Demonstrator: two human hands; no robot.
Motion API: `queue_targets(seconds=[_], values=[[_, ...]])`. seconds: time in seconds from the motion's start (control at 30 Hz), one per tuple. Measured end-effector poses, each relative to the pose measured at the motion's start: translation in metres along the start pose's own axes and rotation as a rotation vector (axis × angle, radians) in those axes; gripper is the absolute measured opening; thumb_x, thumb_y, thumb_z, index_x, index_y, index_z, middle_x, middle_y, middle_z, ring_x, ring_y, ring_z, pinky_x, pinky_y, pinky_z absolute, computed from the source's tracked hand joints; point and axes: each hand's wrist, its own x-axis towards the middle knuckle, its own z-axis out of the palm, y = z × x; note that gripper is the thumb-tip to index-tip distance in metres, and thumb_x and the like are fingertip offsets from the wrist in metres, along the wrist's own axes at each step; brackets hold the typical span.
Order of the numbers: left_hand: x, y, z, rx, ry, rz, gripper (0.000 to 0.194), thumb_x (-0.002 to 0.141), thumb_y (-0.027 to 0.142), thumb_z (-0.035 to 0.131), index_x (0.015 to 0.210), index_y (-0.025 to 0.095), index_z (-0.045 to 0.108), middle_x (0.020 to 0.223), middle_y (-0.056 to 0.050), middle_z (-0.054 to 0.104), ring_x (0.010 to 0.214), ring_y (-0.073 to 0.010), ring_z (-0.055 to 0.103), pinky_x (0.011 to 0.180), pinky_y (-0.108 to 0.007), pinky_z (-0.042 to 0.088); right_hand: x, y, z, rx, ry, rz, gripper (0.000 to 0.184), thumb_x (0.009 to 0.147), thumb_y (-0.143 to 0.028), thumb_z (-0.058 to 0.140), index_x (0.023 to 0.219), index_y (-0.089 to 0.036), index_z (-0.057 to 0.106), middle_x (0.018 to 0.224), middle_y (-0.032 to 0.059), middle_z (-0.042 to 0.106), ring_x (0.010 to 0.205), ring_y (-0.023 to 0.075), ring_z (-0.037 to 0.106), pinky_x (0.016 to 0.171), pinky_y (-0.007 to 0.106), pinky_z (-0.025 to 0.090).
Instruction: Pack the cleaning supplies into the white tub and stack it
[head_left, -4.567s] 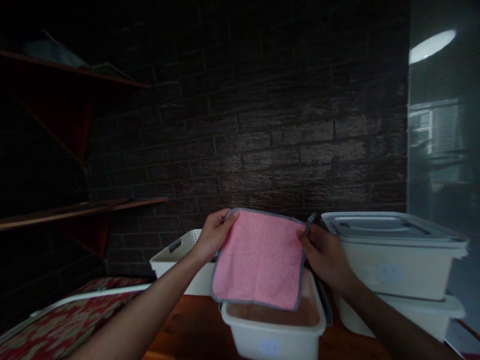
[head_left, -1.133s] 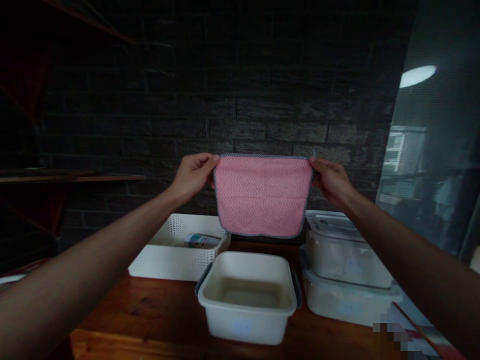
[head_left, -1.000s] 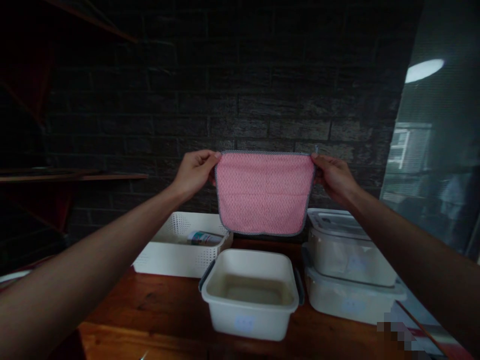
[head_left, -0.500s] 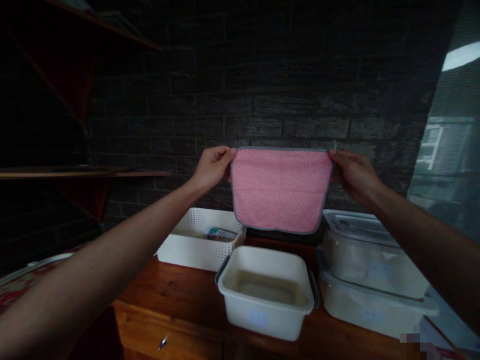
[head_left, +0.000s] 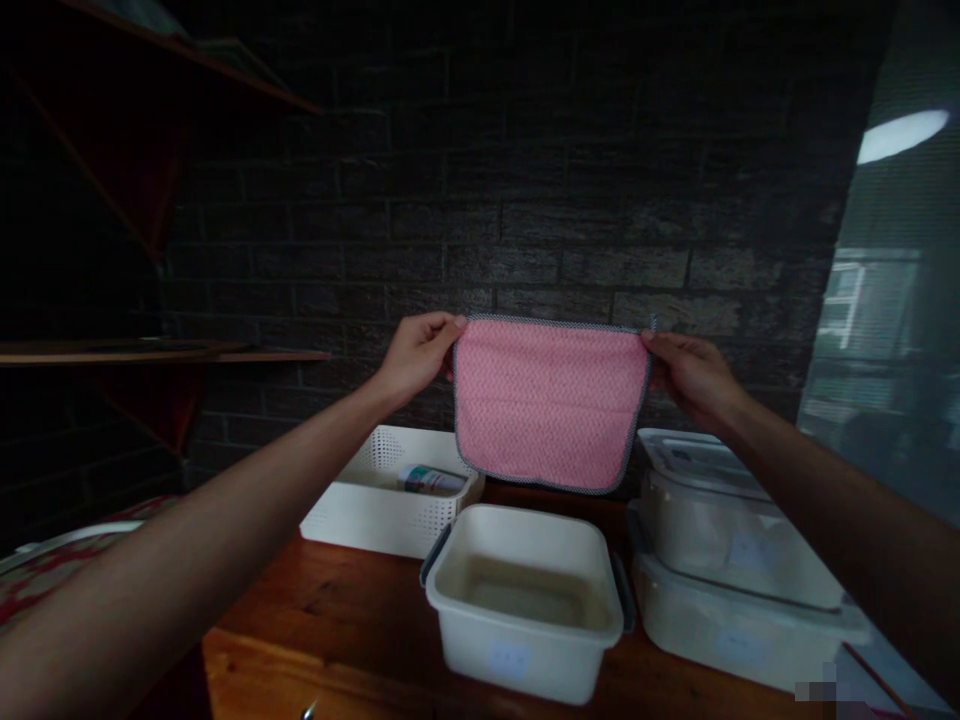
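A pink cleaning cloth with a dark checked border hangs spread out between my two hands. My left hand pinches its upper left corner, and my right hand pinches the upper right corner, where a small loop sticks up. Below the cloth stands a white plastic bin with grey side handles, open at the top. Behind it to the left, a white perforated basket holds a white and green tube. The cloth's lower edge hangs behind the bin's far rim.
Two lidded storage boxes are stacked at the right on the wooden cabinet top. A wall shelf juts out at the left. Behind everything is a dark brick wall, with a window at the right.
Both hands and the cloth sit slightly lower and further left in view. The surroundings have shifted the same way, as the camera has tilted. My grip on the cloth is unchanged.
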Motion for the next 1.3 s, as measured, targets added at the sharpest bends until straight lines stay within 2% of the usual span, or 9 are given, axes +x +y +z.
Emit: queue_targets(seconds=[0.33,0.43,0.53,0.6,0.73,0.83,0.97,1.13,1.3], values=[[-0.002,-0.011,-0.001,0.086,-0.017,-0.038,0.03,0.089,0.046,0.065,0.08,0.018,0.073,0.067,0.001,0.057,0.056,-0.0112,0.051,0.047,-0.021,0.044,-0.011,0.003,-0.001,-0.025,-0.065,0.027,0.03,0.079,-0.045,0.08,0.073,-0.018,0.07,0.063,-0.001,0.061,0.049,0.0083,0.051,0.043,0.019,0.041],[-0.003,-0.009,-0.001,0.142,-0.038,-0.024,0.029,0.089,0.044,0.066,0.08,0.018,0.074,0.067,0.001,0.057,0.055,-0.0096,0.047,0.047,-0.02,0.037,-0.015,0.001,0.0,-0.015,-0.085,0.031,0.03,0.08,-0.045,0.079,0.074,-0.017,0.071,0.065,-0.0005,0.062,0.051,0.0086,0.051,0.045,0.019,0.042],[-0.003,-0.009,-0.001,0.151,-0.053,-0.03,0.03,0.089,0.041,0.067,0.072,0.017,0.072,0.059,0.003,0.055,0.051,-0.008,0.041,0.047,-0.02,0.029,-0.019,0.0,0.0,-0.008,-0.101,0.044,0.031,0.08,-0.046,0.08,0.075,-0.017,0.071,0.065,-0.0005,0.061,0.051,0.0091,0.051,0.045,0.019,0.042],[-0.003,-0.012,-0.001,0.109,-0.083,-0.099,0.033,0.089,0.04,0.067,0.065,0.016,0.068,0.055,0.002,0.057,0.048,-0.0076,0.042,0.046,-0.02,0.029,-0.022,0.0,0.001,-0.011,-0.12,0.05,0.032,0.08,-0.047,0.08,0.076,-0.017,0.071,0.065,-0.0002,0.061,0.052,0.0095,0.052,0.046,0.02,0.042],[-0.001,-0.021,0.002,0.021,-0.111,-0.274,0.029,0.089,0.04,0.066,0.074,0.015,0.07,0.07,-0.008,0.074,0.044,-0.0088,0.053,0.044,-0.021,0.038,-0.03,0.0,0.005,-0.036,-0.153,0.042,0.032,0.081,-0.05,0.078,0.077,-0.019,0.071,0.066,0.0003,0.062,0.054,0.0106,0.054,0.048,0.021,0.042],[0.0,-0.025,0.005,-0.057,-0.111,-0.359,0.04,0.091,0.05,0.06,0.075,0.013,0.068,0.079,-0.017,0.077,0.055,-0.0158,0.068,0.052,-0.025,0.051,-0.044,-0.005,0.012,-0.096,-0.174,0.005,0.033,0.084,-0.052,0.075,0.075,-0.02,0.071,0.064,0.0005,0.062,0.053,0.0113,0.053,0.049,0.022,0.042],[0.001,-0.025,0.013,-0.212,-0.063,-0.497,0.046,0.087,0.057,0.062,0.075,0.013,0.065,0.077,-0.019,0.077,0.068,-0.0239,0.076,0.063,-0.03,0.06,-0.072,-0.012,0.025,-0.251,-0.341,-0.104,0.035,0.091,-0.048,0.068,0.07,-0.02,0.068,0.061,0.0001,0.06,0.056,0.0123,0.054,0.053,0.024,0.042],[0.0,-0.021,0.032,-0.195,-0.046,-0.5,0.031,0.081,0.042,0.071,0.074,0.013,0.067,0.068,-0.012,0.073,0.062,-0.0212,0.073,0.063,-0.03,0.061,-0.108,-0.004,0.052,-0.392,-0.59,-0.292,0.037,0.098,-0.039,0.06,0.068,-0.018,0.068,0.069,0.0006,0.057,0.062,0.012,0.053,0.054,0.024,0.037],[0.0,-0.017,0.05,-0.164,-0.099,-0.476,0.011,0.077,0.023,0.066,0.077,0.013,0.069,0.073,-0.008,0.072,0.061,-0.0165,0.069,0.061,-0.028,0.058,-0.136,0.021,0.083,-0.495,-0.748,-0.434,0.026,0.098,-0.033,0.06,0.082,-0.019,0.076,0.081,0.0029,0.067,0.073,0.0141,0.063,0.066,0.026,0.045]])
